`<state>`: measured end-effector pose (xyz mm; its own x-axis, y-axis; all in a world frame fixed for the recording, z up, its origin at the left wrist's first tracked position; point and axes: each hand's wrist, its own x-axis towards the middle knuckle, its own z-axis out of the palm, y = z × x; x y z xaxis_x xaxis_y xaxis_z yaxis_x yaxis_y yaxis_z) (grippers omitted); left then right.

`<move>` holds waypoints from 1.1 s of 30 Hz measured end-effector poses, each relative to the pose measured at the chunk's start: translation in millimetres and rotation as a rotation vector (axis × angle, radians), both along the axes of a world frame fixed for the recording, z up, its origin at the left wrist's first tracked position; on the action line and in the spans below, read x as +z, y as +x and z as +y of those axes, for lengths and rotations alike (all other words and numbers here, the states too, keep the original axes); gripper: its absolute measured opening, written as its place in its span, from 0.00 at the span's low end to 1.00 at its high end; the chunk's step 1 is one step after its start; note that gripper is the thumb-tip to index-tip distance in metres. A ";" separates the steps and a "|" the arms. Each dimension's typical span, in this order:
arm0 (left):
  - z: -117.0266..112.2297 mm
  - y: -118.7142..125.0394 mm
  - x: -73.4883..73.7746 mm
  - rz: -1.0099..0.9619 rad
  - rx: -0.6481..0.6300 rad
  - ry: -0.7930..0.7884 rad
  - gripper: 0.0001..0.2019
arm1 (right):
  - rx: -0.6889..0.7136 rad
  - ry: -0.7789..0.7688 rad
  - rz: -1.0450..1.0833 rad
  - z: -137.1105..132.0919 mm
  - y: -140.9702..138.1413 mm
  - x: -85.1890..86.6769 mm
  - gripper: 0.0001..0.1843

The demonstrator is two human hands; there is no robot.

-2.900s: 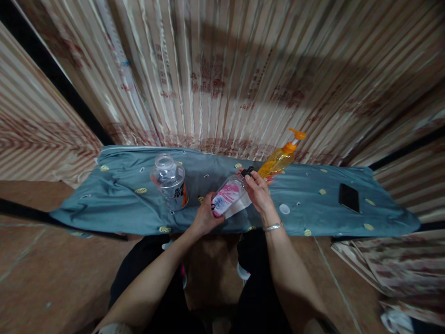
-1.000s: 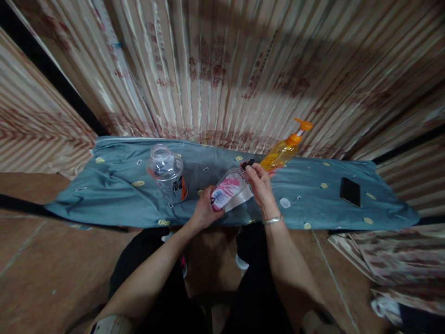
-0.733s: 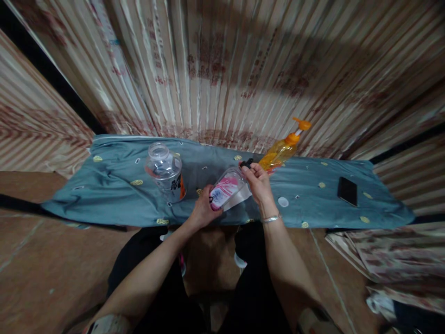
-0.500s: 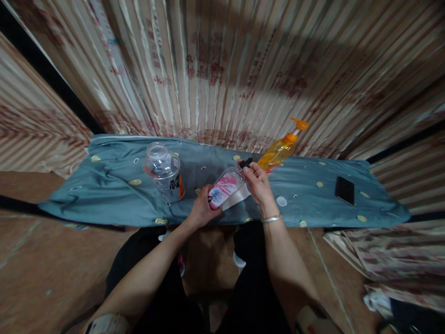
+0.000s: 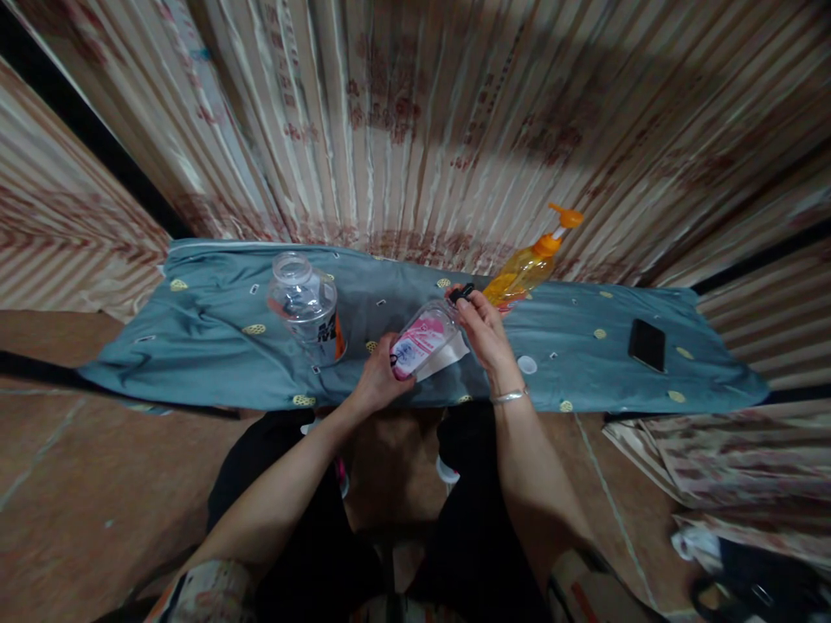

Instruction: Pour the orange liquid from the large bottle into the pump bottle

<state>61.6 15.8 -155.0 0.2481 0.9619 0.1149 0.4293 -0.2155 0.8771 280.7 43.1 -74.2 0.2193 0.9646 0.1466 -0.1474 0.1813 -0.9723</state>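
Observation:
My left hand point(image 5: 382, 374) is closed around the lower end of a clear bottle point(image 5: 425, 340) with a pink and white label. The bottle is tilted, its neck pointing up and to the right. At that neck, the fingers of my right hand point(image 5: 486, 329) pinch a black cap point(image 5: 461, 294); whether it is still seated on the bottle I cannot make out. A white sheet of paper point(image 5: 445, 357) lies beneath the bottle. Behind my right hand an orange pump bottle point(image 5: 525, 268) stands on the cloth, and a large clear jar point(image 5: 305, 307) stands left of my left hand.
A blue-green cloth with yellow prints point(image 5: 214, 346) covers the narrow table. On its right lie a dark phone point(image 5: 647, 345) and a small white disc point(image 5: 527, 365). A pleated curtain point(image 5: 402, 130) hangs close behind the table.
The view has shifted slightly, moving the table up in the picture. Both hands keep their hold on the bottle and the black cap, with the right fingers slightly turned.

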 end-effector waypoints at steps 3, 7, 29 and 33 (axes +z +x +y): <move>-0.5 0.5 0.3 0.000 -0.005 -0.004 0.43 | -0.027 0.005 -0.020 0.7 -1.0 0.5 0.33; -0.7 1.2 1.4 -0.003 -0.005 -0.001 0.43 | -0.079 0.016 -0.028 3.8 -2.9 -1.1 0.32; -1.7 1.6 3.1 -0.006 0.003 -0.020 0.43 | -0.148 -0.016 -0.061 3.9 -6.2 -0.2 0.34; -2.0 2.1 3.9 -0.009 0.004 -0.024 0.43 | -0.096 -0.026 -0.055 2.8 -5.6 2.4 0.33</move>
